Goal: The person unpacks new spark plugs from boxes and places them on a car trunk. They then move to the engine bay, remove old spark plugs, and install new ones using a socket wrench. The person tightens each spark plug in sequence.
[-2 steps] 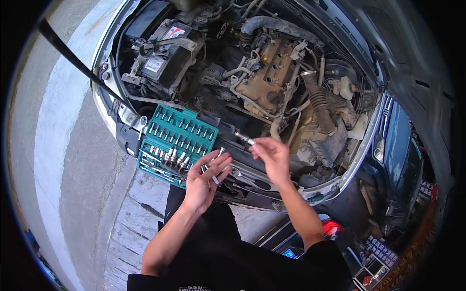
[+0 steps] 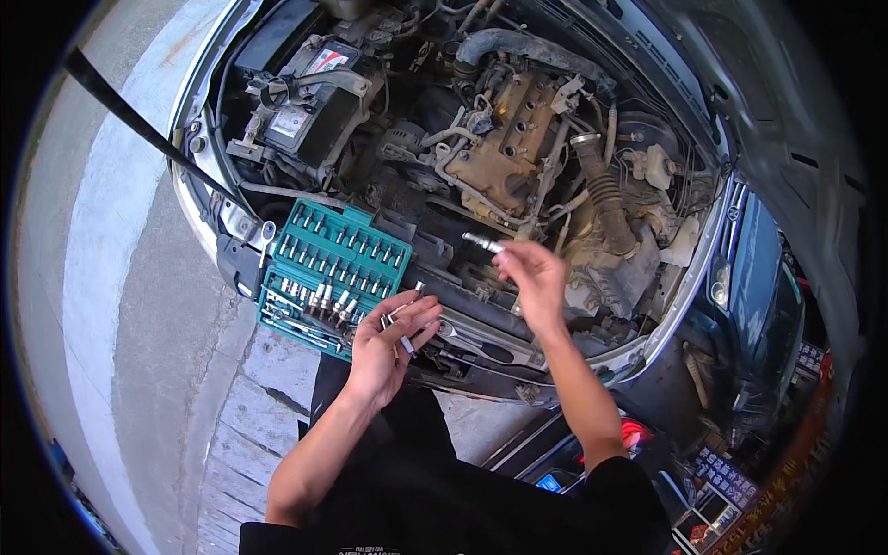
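In my right hand (image 2: 536,282), thumb and fingers pinch a spark plug (image 2: 482,242), a slim metal piece with a dark end pointing left, held over the front of the engine bay. My left hand (image 2: 388,342), palm up and fingers curled, holds several slim metal pieces (image 2: 407,345) that stick out between the fingers; their exact kind is partly hidden. Beside it lies the open green socket case (image 2: 344,217), with rows of bits and sockets. Several spark plugs (image 2: 324,298) with pale bodies rest on its lower half.
A ratchet (image 2: 267,233) lies by the case's left edge, and another ratchet (image 2: 476,344) with a dark handle on the front panel. Beyond are the brown engine cover (image 2: 495,166), the battery (image 2: 310,116) and a ribbed intake hose (image 2: 606,190). A black prop rod (image 2: 148,129) slants at left.
My right hand has moved a little right and up with the spark plug, away from my left hand. The left hand keeps its hold, nearly still.
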A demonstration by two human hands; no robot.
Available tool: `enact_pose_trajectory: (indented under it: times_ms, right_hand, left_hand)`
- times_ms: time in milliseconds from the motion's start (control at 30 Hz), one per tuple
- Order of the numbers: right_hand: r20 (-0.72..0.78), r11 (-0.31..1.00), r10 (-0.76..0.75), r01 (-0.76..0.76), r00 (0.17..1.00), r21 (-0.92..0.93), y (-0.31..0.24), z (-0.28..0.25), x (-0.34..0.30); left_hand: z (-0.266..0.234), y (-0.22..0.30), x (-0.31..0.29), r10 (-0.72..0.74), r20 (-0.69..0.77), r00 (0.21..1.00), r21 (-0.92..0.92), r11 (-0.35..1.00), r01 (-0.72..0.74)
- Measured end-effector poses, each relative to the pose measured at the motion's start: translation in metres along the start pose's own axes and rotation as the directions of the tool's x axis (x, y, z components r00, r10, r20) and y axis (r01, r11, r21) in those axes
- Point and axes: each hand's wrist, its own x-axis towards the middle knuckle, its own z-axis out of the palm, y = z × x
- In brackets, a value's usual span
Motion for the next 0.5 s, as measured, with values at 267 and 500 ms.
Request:
enact_pose_trajectory:
  times_ms: [267, 500]
  right_hand:
    - [-0.238, 0.862, -0.204, 0.059, 0.95, -0.503, 0.009, -0.135, 0.267]
    - [-0.011, 0.629, -0.14, 0.08, 0.99, -0.773, 0.028, -0.129, 0.346]
  left_hand:
    - [-0.02, -0.001, -0.009, -0.231, 0.039, 0.972, -0.047, 0.971, 0.233]
    - [-0.028, 0.009, -0.025, -0.213, 0.121, 0.97, -0.076, 0.972, 0.223]
